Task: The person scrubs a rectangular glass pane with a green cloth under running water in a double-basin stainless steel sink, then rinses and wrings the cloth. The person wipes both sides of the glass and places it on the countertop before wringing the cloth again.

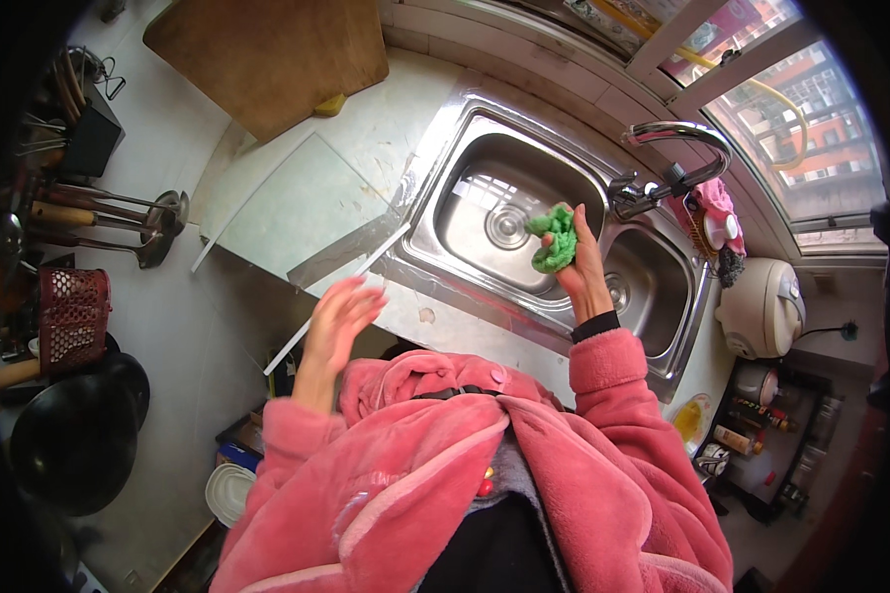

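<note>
In my right hand (587,270), above the two-bowl sink, is a bunched green cloth (555,239). It hangs over the edge of the larger steel bowl (475,178), and no water shows running. My left hand (341,319) is raised with its fingers extended, slightly blurred. It overlaps the white edge strip of a clear glass-like panel (304,200), and I cannot tell whether it touches the strip. This panel lies across the inner corner of the worktop, part of it reaching past the counter edge.
A chrome faucet (682,141) arches behind the sink. To the right stands a white rice cooker (762,307). A wooden board (282,59) stands at the back left. Ladles (165,222), a red perforated basket (74,315) and a black wok (74,445) line the left side.
</note>
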The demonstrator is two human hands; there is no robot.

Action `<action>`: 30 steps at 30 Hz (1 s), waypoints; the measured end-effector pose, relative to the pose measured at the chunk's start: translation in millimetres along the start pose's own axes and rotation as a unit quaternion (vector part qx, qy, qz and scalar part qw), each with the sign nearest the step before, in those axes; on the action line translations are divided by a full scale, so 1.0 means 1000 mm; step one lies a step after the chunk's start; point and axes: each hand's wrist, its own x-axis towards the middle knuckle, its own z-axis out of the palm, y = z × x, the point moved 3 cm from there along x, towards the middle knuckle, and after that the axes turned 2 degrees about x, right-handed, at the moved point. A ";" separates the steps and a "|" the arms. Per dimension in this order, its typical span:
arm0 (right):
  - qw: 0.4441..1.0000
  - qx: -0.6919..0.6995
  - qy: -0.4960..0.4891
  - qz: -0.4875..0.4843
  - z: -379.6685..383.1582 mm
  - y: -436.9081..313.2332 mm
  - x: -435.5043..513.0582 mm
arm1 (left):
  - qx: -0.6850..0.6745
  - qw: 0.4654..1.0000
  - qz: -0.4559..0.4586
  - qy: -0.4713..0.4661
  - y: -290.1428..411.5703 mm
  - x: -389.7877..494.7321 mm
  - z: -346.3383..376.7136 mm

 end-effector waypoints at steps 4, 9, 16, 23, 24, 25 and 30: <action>0.994 -0.042 -0.097 -0.003 0.037 0.000 -0.026 | 0.081 0.984 0.059 -0.146 0.016 0.060 0.120; 0.974 -0.113 -0.197 -0.022 0.059 0.002 -0.044 | 0.169 0.947 0.001 -0.274 -0.008 0.104 0.213; 0.966 -0.203 -0.147 -0.065 0.041 -0.006 -0.050 | 0.303 0.894 0.062 -0.324 -0.017 0.125 0.229; 0.980 -0.147 -0.131 -0.034 0.017 0.000 -0.051 | 0.448 0.845 0.067 -0.284 -0.021 0.135 0.217; 0.978 -0.155 -0.140 -0.012 0.012 0.001 -0.052 | 0.427 0.859 0.075 -0.272 -0.019 0.136 0.217; 0.974 -0.203 -0.104 -0.007 0.004 0.000 -0.050 | 0.437 0.859 0.094 -0.250 -0.014 0.138 0.215; 0.959 -0.270 -0.061 0.052 -0.023 0.002 -0.044 | 0.264 0.948 0.006 -0.179 0.004 0.149 0.211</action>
